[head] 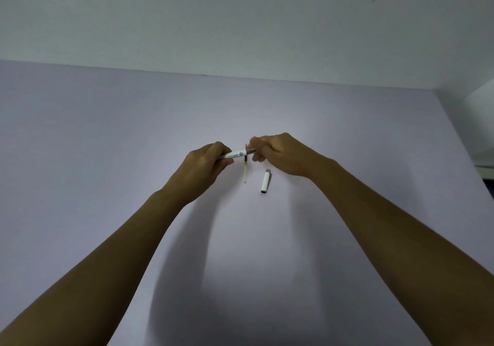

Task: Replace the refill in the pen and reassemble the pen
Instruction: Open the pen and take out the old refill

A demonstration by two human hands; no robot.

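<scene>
My left hand [205, 162] grips a white pen barrel [236, 154] with dark print, held level above the table. My right hand [280, 153] pinches the metal tip end [251, 151] at the barrel's right end; its fingers hide most of that part. A thin pale refill [245, 170] lies on the table just below the barrel, pointing toward me. The white pen cap [266, 181] with a dark end lies on the table to the right of the refill, under my right wrist.
The lilac table [107, 145] runs back to a pale wall [240, 19]. A white object [481, 131] stands past the table's right edge.
</scene>
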